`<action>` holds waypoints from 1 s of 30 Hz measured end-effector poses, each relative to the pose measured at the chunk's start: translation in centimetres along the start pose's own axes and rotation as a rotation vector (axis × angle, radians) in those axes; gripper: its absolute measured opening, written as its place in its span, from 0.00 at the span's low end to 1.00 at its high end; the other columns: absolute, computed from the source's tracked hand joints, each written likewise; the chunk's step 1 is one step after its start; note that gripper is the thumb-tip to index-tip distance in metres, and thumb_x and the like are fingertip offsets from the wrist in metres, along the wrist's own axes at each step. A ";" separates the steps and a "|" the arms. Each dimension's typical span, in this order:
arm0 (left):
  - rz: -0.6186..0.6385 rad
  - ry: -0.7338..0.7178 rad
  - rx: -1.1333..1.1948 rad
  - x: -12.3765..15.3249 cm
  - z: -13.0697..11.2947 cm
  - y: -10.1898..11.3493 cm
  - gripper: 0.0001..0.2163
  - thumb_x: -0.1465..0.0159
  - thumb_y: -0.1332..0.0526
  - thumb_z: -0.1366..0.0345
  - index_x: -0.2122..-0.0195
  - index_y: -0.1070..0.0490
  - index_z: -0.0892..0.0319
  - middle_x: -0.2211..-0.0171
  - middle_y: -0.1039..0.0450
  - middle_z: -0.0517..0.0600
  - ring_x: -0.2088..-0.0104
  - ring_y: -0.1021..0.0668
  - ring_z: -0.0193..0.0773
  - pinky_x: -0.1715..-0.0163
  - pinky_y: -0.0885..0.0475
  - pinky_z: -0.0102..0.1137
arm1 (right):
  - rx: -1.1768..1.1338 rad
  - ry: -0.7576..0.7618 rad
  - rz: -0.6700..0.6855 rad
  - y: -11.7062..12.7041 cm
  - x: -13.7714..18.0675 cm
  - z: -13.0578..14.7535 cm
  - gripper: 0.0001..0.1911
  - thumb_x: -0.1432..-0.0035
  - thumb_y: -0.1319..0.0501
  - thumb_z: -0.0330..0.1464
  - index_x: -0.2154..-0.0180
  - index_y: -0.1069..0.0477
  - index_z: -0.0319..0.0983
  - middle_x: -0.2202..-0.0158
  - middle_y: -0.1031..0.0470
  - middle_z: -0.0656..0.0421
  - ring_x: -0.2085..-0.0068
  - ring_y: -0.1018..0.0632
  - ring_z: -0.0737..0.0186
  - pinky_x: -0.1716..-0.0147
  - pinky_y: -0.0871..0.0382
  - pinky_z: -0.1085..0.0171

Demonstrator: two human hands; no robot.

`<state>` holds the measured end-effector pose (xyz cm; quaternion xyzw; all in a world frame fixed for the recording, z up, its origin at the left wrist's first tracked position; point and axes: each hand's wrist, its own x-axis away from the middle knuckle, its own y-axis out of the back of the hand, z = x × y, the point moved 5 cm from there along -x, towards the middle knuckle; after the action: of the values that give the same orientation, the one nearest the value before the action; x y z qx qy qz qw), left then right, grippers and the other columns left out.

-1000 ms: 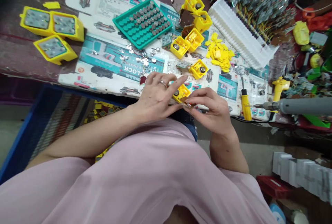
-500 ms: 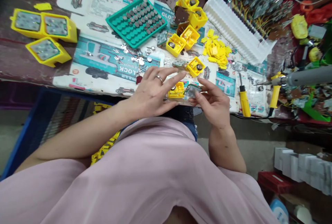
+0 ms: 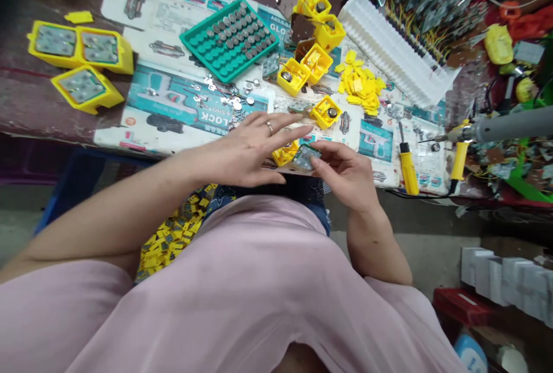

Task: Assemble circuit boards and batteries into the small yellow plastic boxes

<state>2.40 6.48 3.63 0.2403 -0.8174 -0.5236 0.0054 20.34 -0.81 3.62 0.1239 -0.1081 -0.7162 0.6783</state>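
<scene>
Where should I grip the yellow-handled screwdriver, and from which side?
Probably the thick handle, from the near left: the screwdriver lies with its handle nearest and its thin shaft pointing away, while a grey tool reaches in from the right.

A: so where's the cam on this one?

B: just the one, up on the person's head, facing forward and pretty steeply down. Pink shirt [image 3: 259, 281] fills most of the bottom, bench [image 3: 15, 94] runs across the top half, front edge sloping down rightward.

A: close-up?

B: nah, wide. Left fingers [image 3: 290, 137] and right fingers [image 3: 339, 150] sit mid-frame, floor [image 3: 425, 240] shows lower right.
</scene>
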 end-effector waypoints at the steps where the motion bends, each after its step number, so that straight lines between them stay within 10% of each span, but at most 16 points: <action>1: -0.069 0.059 -0.029 0.2 -0.4 -0.4 0.40 0.37 0.36 0.48 0.29 0.50 0.57 0.34 0.39 0.62 0.37 0.33 0.57 0.39 0.38 0.51 | -0.005 -0.009 -0.005 0.0 -0.1 0.0 0.14 0.41 0.33 0.42 0.56 0.22 0.43 0.69 0.22 0.62 0.71 0.23 0.68 0.70 0.21 0.66; 6: -0.294 0.292 -0.163 1.6 -1.3 -2.3 0.37 0.36 0.38 0.47 0.31 0.47 0.60 0.48 0.27 0.60 0.48 0.26 0.54 0.44 0.36 0.50 | 0.006 -0.029 -0.039 0.4 -0.5 0.2 0.15 0.42 0.32 0.43 0.55 0.22 0.43 0.70 0.23 0.62 0.72 0.23 0.69 0.71 0.23 0.67; 19: -0.024 -0.014 -0.135 1.3 0.5 -0.1 0.20 0.31 0.43 0.70 0.38 0.34 0.53 0.39 0.29 0.58 0.42 0.24 0.45 0.37 0.36 0.47 | 0.037 -0.053 0.015 0.4 -0.7 0.6 0.16 0.44 0.32 0.46 0.60 0.21 0.41 0.74 0.25 0.63 0.75 0.26 0.71 0.73 0.26 0.68; 30: -0.245 -0.080 -0.141 2.9 0.2 -1.3 0.14 0.32 0.42 0.72 0.47 0.26 0.53 0.41 0.26 0.56 0.41 0.24 0.45 0.43 0.24 0.43 | -0.126 -0.132 0.046 -0.9 -2.0 -0.3 0.18 0.48 0.30 0.48 0.61 0.19 0.42 0.70 0.19 0.61 0.74 0.23 0.68 0.74 0.21 0.66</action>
<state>0.27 5.08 1.76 0.3162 -0.7427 -0.5855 -0.0745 19.72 1.25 3.11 0.0308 -0.1100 -0.7125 0.6923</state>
